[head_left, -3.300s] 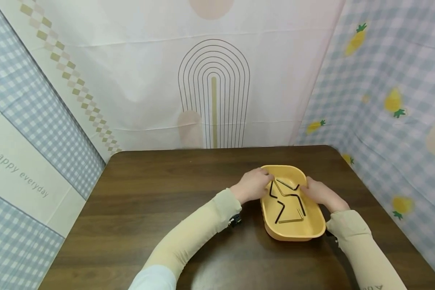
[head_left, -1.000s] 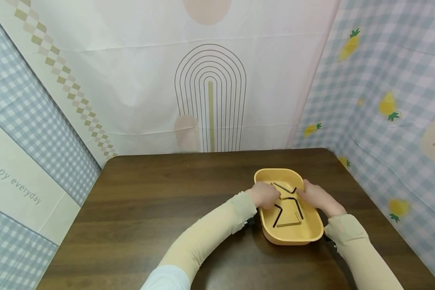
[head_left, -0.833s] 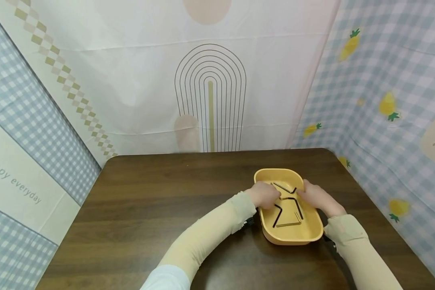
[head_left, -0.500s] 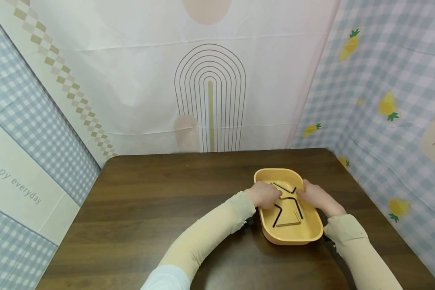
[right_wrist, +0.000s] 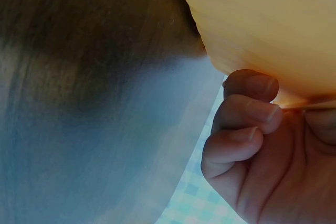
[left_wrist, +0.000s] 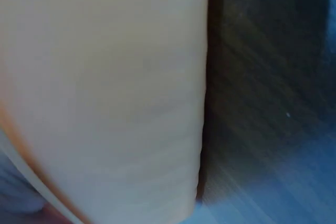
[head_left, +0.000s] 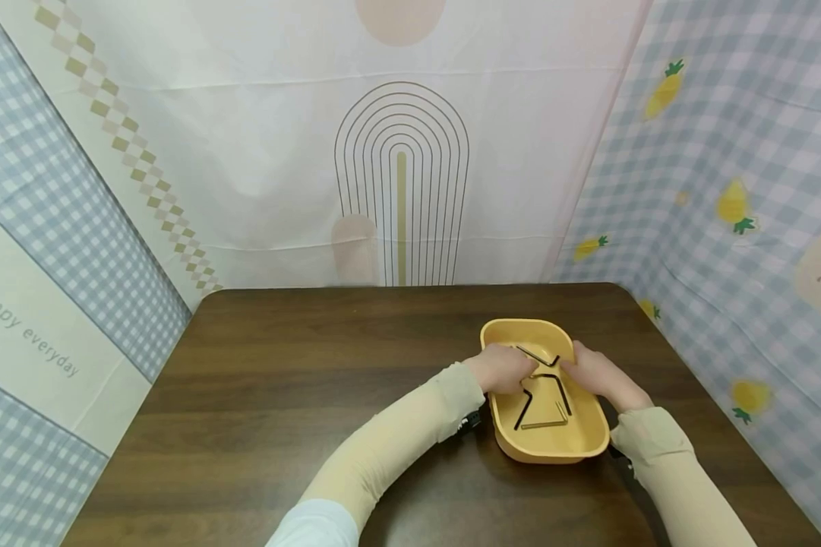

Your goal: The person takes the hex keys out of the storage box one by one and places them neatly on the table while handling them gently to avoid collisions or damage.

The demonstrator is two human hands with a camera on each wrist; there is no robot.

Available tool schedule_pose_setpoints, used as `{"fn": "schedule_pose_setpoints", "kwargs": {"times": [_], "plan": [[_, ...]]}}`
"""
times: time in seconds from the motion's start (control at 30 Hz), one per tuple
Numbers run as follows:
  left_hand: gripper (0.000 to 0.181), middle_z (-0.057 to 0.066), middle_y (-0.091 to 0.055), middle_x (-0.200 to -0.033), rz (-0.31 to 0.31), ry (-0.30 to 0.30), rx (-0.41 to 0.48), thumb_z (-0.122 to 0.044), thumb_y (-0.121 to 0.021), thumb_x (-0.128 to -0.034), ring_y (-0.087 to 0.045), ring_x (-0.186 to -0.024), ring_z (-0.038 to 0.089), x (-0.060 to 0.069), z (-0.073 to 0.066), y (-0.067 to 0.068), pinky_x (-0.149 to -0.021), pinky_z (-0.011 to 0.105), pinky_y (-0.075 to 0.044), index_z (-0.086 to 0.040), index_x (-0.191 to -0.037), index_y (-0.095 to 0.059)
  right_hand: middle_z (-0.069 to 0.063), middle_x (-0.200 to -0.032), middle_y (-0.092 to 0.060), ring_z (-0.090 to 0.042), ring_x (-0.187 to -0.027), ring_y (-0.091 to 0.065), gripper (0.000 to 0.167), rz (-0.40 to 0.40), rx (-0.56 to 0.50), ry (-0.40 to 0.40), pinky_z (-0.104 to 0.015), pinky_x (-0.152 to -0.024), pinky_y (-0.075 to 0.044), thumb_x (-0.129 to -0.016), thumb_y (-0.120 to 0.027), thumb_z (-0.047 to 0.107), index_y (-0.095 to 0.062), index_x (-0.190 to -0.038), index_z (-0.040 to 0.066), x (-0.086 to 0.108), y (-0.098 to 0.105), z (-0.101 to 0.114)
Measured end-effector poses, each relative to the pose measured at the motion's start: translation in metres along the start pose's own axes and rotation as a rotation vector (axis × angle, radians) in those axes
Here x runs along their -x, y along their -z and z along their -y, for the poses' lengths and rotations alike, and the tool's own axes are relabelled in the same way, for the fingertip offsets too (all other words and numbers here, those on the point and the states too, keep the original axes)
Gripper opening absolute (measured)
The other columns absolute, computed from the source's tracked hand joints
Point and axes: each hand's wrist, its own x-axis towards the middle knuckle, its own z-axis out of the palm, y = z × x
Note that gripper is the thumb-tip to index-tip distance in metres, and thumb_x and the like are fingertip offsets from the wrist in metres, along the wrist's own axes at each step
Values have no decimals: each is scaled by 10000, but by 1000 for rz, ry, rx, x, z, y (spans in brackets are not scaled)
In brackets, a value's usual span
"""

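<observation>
A yellow oval-cornered plastic basin [head_left: 547,457] rests on the table's right side. Inside lie several L-shaped hex keys: one at the back [head_left: 552,365], a black-ended hex key [head_left: 563,396] near the right wall, a black hex key [head_left: 523,412], and a gold hex key [head_left: 545,425] towards the front. My left hand [head_left: 507,368] reaches over the left rim into the basin, covering some keys; its fingertips are hidden. My right hand [head_left: 598,372] grips the right rim, with curled fingers [right_wrist: 252,111] below it in the right wrist view. Basin wall [left_wrist: 115,98] fills most of the left wrist view.
The dark wooden table [head_left: 280,395] extends left and in front of the basin. A white patterned cloth [head_left: 266,167] hangs behind it. Blue checked cloth [head_left: 711,251] with pineapples hangs along the right side, near my right arm.
My left hand has come from the left rim down into the basin, then shifted slightly right. My right hand stays on the right rim. The camera view has shifted a little.
</observation>
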Motion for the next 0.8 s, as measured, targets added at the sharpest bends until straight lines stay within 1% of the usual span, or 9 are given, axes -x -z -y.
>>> {"fn": "schedule_pose_setpoints", "kwargs": {"times": [0.13, 0.23, 0.33, 0.43, 0.57, 0.7, 0.8], "plan": [[118, -92, -606, -905, 6, -6, 39, -276, -625, -1001, -564, -784, 46, 1, 1, 3, -682, 242, -471, -234, -1111, -614, -262, -1000, -623, -253, -777, -688, 598, 0, 10, 3, -415, -654, -561, -1081, -376, 182, -127, -1455, -213, -1, 0, -1], [145, -85, -590, -890, 9, -8, 67, -240, -606, -1009, -554, -784, 59, 2, 1, 8, -680, 246, -466, -215, -1152, -608, -261, -998, -624, -252, -773, -688, 599, -1, 13, 8, -411, -647, -560, -1081, -376, 181, -126, -1457, -212, -1, 0, -1], [147, -81, -572, -858, 5, -14, 88, -234, -590, -1020, -549, -768, 68, 4, 1, 14, -667, 249, -460, -197, -1162, -603, -262, -992, -622, -249, -764, -686, 603, -3, 22, 9, -406, -637, -555, -1082, -374, 184, -122, -1457, -215, -1, 0, -1], [118, -82, -567, -857, -3, -28, 105, -243, -591, -1023, -545, -760, 66, 4, 2, 19, -657, 239, -447, -184, -1126, -599, -239, -954, -621, -241, -737, -679, 596, -8, 35, 6, -395, -618, -546, -1079, -372, 182, -130, -1453, -213, -2, 1, 0], [69, -92, -576, -879, -23, -57, 120, -251, -608, -1017, -542, -759, 57, 5, 4, 23, -658, 216, -434, -187, -1026, -582, -215, -905, -617, -235, -702, -668, 568, -20, 46, 10, -381, -594, -534, -1074, -374, 177, -170, -1432, -213, -2, 1, 0], [64, -99, -575, -899, -33, -70, 134, -237, -609, -1014, -534, -765, 51, 7, 5, 29, -669, 208, -427, -200, -978, -570, -206, -875, -606, -233, -685, -656, 559, -29, 51, 21, -376, -583, -522, -1073, -377, 171, -182, -1421, -222, -1, 0, 0], [87, -92, -553, -894, -34, -81, 145, -216, -587, -1022, -500, -753, 48, 11, 4, 35, -664, 197, -395, -203, -946, -547, -191, -847, -592, -228, -674, -649, 549, -31, 53, 28, -378, -579, -517, -1069, -377, 161, -189, -1410, -227, -1, -1, 0]]}}
